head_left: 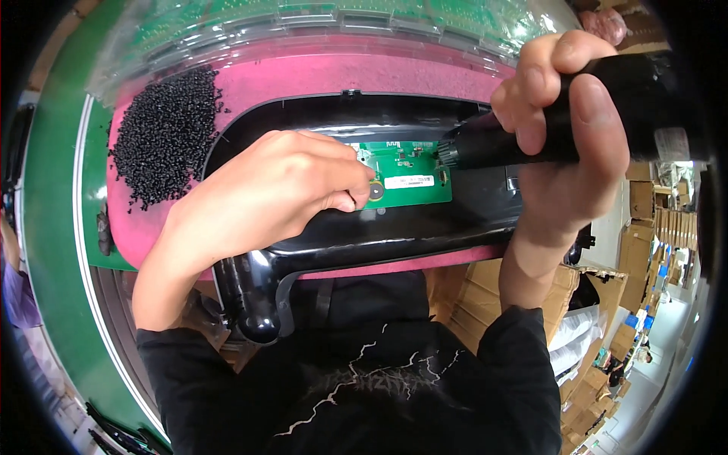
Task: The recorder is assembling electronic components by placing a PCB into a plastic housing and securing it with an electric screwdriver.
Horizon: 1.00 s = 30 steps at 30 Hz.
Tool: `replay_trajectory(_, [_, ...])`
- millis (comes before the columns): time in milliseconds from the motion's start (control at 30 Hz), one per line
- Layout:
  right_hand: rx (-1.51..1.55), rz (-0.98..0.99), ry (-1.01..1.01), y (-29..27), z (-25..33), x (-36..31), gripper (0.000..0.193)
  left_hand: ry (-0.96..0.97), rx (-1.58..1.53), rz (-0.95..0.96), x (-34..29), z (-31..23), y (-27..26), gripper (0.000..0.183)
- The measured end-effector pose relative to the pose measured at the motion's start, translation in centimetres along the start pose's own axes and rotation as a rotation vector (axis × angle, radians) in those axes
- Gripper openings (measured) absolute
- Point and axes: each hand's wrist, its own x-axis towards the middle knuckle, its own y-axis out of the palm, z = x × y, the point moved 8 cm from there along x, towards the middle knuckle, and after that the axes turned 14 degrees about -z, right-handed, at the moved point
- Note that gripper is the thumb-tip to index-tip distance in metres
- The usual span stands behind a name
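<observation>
A green circuit board (421,196) with a white label and a small round part lies inside a long black plastic housing (356,249). My left hand (292,178) is closed at the board's left end, its thumb and finger pressed against it and hiding that end. In my right hand (569,121) is a thick black electric screwdriver (493,142), lying nearly level from the right. Its ribbed nose meets the right end of the board in this view; the bit's tip is hidden, so contact cannot be told.
Beneath the housing lies a pink mat (303,72), with a heap of small black screws (167,136) on its left. Clear plastic trays (394,30) with green boards line the far side. The housing's rounded arm (258,303) overhangs the near edge. Cardboard boxes (485,292) stand at the right.
</observation>
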Motion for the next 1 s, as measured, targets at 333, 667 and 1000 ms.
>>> replay_trajectory(333, [-0.07, -0.095, 0.021, 1.0, 2.0, -1.9, 0.025, -0.032, -0.062, -0.086, 0.1, 0.1, -1.0, 0.014])
replay_trajectory(667, [0.303, 0.128, -0.121, 4.0, 5.2, -1.1, 0.027, 0.113, 0.04, -0.228, 0.3, -1.0, -2.7, 0.018])
replay_trajectory(1000, [0.334, 0.142, -0.006, 3.8, 3.9, -0.1, 0.034, 0.189, 0.139, -0.308, 0.1, -1.0, -3.2, 0.02])
